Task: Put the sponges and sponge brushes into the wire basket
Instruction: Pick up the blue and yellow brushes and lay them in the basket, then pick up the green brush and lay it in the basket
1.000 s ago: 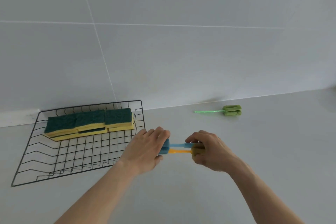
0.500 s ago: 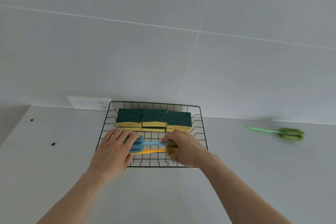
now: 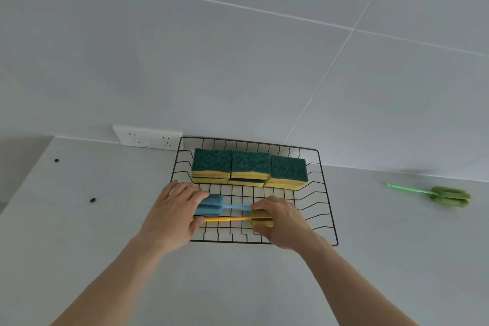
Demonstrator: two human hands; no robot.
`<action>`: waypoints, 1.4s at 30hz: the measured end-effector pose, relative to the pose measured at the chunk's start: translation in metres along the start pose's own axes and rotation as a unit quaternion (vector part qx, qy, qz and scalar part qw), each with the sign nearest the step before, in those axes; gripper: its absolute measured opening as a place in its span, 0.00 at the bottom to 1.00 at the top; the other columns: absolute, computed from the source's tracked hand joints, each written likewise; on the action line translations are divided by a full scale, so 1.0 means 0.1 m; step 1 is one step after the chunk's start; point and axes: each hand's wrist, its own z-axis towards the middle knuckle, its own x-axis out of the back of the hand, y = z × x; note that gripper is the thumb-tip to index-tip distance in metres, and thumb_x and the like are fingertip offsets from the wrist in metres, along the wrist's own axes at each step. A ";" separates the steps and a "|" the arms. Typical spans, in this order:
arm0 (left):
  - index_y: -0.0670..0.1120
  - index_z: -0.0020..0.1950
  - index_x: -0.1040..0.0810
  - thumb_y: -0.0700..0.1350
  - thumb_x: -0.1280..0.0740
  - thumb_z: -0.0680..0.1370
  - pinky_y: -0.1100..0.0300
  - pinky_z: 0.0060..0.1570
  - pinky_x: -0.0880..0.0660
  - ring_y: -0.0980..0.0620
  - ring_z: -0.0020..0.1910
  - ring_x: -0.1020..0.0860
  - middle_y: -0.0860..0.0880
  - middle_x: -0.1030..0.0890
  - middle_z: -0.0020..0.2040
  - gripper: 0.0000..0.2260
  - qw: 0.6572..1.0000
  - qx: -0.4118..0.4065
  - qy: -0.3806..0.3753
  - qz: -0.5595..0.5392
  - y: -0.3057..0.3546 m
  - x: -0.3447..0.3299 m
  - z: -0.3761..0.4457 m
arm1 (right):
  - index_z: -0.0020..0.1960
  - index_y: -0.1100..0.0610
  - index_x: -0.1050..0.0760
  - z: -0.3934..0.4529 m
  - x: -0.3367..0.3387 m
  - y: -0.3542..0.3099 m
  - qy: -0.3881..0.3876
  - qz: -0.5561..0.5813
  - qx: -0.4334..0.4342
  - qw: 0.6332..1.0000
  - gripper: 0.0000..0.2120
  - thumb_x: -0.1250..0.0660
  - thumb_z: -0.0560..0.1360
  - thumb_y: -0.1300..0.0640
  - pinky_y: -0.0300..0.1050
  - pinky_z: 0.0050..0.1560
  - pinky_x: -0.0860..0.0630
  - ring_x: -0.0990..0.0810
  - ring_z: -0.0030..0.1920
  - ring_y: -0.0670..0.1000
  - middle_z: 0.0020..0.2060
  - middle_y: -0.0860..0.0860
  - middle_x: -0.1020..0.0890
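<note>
as both hands reached over the wire basket [image 3: 329,209], the left hand [image 3: 173,216] was curled around the foam head of a blue brush [image 3: 211,206] and pinched the handle tip of a yellow brush [image 3: 227,219] under its thumb, while the right hand [image 3: 281,221] was closed over the yellow brush's foam head and the end of the blue handle. the two brushes lay parallel, head to tail, held low in the front half of the basket; whether they touched the wire could not be told. six sponges [image 3: 250,165], green side up over yellow, sat in three stacks of two along the basket's back row, side by side and touching. a green brush [image 3: 447,195] lay alone on the counter [image 3: 79,246] well to the right of the basket, its thin handle pointing left. a white socket plate [image 3: 148,139] was fixed low on the tiled wall [image 3: 238,61] just behind the basket's back left corner. two small dark specks [image 3: 92,200] dotted the counter well to the left. both bare forearms ran in from the bottom edge.
</note>
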 end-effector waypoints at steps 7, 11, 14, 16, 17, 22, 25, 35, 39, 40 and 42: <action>0.54 0.67 0.26 0.53 0.30 0.75 0.38 0.73 0.43 0.43 0.75 0.40 0.50 0.26 0.69 0.21 0.996 0.087 0.014 -0.030 0.02 -0.13 -0.11 | 0.64 0.47 0.23 -0.12 -0.06 0.18 0.016 0.018 -0.042 0.999 0.14 0.35 0.79 0.48 0.46 0.56 0.25 0.24 0.54 0.50 0.55 0.45 0.20; 0.53 0.66 0.26 0.49 0.29 0.74 0.42 0.70 0.35 0.44 0.76 0.42 0.51 0.26 0.69 0.20 0.993 0.099 -0.014 -0.060 0.01 -0.14 -0.05 | 0.65 0.47 0.24 -0.18 -0.20 0.19 0.041 0.040 -0.073 0.996 0.13 0.39 0.81 0.49 0.46 0.52 0.25 0.25 0.52 0.50 0.54 0.45 0.21; 0.53 0.64 0.26 0.47 0.29 0.74 0.43 0.68 0.33 0.44 0.76 0.42 0.51 0.26 0.68 0.18 0.992 0.110 -0.013 -0.065 0.01 -0.14 -0.05 | 0.64 0.48 0.24 -0.25 -0.27 0.15 0.069 0.028 -0.064 0.995 0.13 0.41 0.82 0.48 0.45 0.52 0.25 0.25 0.54 0.50 0.54 0.45 0.22; 0.52 0.62 0.25 0.47 0.28 0.74 0.43 0.68 0.32 0.44 0.75 0.41 0.51 0.25 0.66 0.17 0.992 0.109 -0.010 -0.064 0.02 -0.13 -0.06 | 0.65 0.49 0.25 -0.29 -0.29 0.15 0.088 -0.007 -0.048 0.995 0.16 0.43 0.82 0.46 0.48 0.57 0.25 0.26 0.60 0.52 0.60 0.48 0.22; 0.52 0.61 0.24 0.47 0.28 0.74 0.43 0.69 0.34 0.44 0.75 0.40 0.50 0.24 0.66 0.16 0.993 0.104 -0.008 -0.059 0.03 -0.12 -0.06 | 0.66 0.49 0.25 -0.31 -0.30 0.15 0.095 -0.018 -0.046 0.994 0.17 0.44 0.82 0.44 0.50 0.60 0.26 0.27 0.63 0.53 0.64 0.50 0.24; 0.52 0.60 0.23 0.50 0.29 0.74 0.42 0.75 0.46 0.43 0.73 0.36 0.49 0.23 0.65 0.15 0.996 0.083 0.002 -0.015 0.02 -0.03 -0.07 | 0.72 0.47 0.30 -0.36 -0.25 0.15 0.095 -0.017 -0.045 0.994 0.22 0.45 0.82 0.41 0.52 0.66 0.30 0.31 0.69 0.54 0.70 0.51 0.27; 0.51 0.61 0.23 0.49 0.28 0.74 0.44 0.73 0.42 0.45 0.69 0.32 0.51 0.22 0.62 0.16 0.997 0.079 0.013 -0.020 0.13 0.08 -0.08 | 0.72 0.48 0.29 -0.42 -0.19 0.23 0.112 -0.006 -0.040 0.993 0.23 0.44 0.81 0.41 0.53 0.67 0.30 0.30 0.70 0.56 0.71 0.53 0.27; 0.54 0.62 0.25 0.51 0.32 0.78 0.54 0.58 0.27 0.53 0.56 0.23 0.56 0.20 0.56 0.13 0.993 0.027 0.041 -0.111 1.30 0.27 0.42 | 0.63 0.50 0.23 -0.85 0.32 0.94 0.251 0.040 -0.013 0.967 0.14 0.34 0.78 0.52 0.46 0.54 0.24 0.22 0.55 0.51 0.57 0.47 0.21; 0.55 0.63 0.26 0.51 0.34 0.79 0.56 0.62 0.31 0.54 0.60 0.24 0.57 0.21 0.59 0.13 0.992 -0.009 0.030 -0.122 2.09 0.17 0.82 | 0.60 0.49 0.23 -1.20 0.60 1.60 0.286 0.048 -0.059 0.955 0.13 0.32 0.76 0.54 0.45 0.47 0.24 0.22 0.49 0.50 0.53 0.45 0.22; 0.55 0.64 0.26 0.52 0.35 0.79 0.56 0.63 0.31 0.55 0.61 0.24 0.57 0.21 0.60 0.13 0.991 -0.019 0.024 -0.128 2.32 0.14 0.94 | 0.60 0.49 0.23 -1.31 0.67 1.84 0.288 0.048 -0.077 0.953 0.13 0.31 0.76 0.54 0.45 0.46 0.24 0.21 0.49 0.50 0.53 0.45 0.22; 0.55 0.64 0.27 0.52 0.36 0.80 0.58 0.63 0.31 0.56 0.61 0.25 0.59 0.22 0.61 0.13 0.990 -0.036 0.012 -0.138 2.72 0.05 1.14 | 0.60 0.49 0.23 -1.49 0.76 2.31 0.291 0.046 -0.114 0.949 0.14 0.30 0.75 0.55 0.45 0.46 0.25 0.21 0.49 0.51 0.53 0.45 0.22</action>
